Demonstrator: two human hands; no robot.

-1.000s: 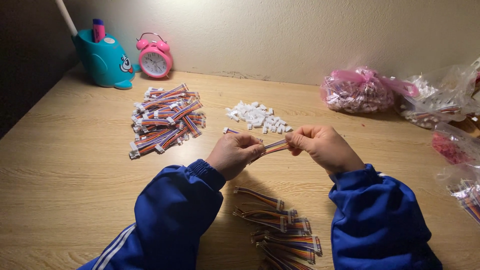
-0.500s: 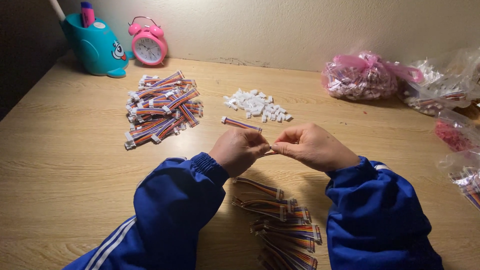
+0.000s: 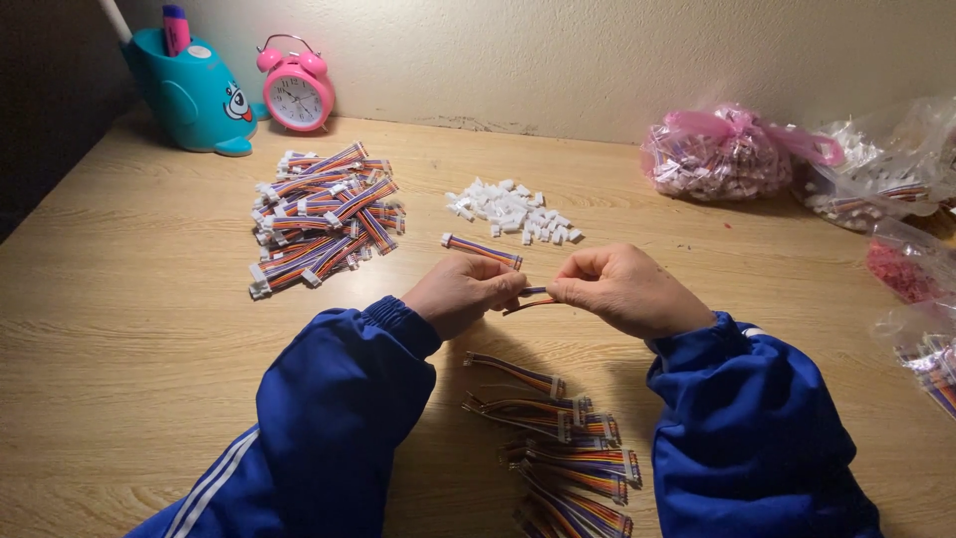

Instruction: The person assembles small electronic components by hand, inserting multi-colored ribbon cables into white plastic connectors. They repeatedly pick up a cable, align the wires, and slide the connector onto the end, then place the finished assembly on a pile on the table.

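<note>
Two hands — left hand, right hand — pinch one ribbon cable.

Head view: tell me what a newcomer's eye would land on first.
At centre, the left hand and right hand pinch a short multicoloured ribbon cable between them above the wooden table. A heap of striped ribbon cables with white plugs lies to the upper left. Behind it, by the wall, stand a pink round alarm clock and a teal whale-shaped pen holder.

Blue jacket sleeves, ribbed cuffs, white stripes down the left sleeve.
</note>
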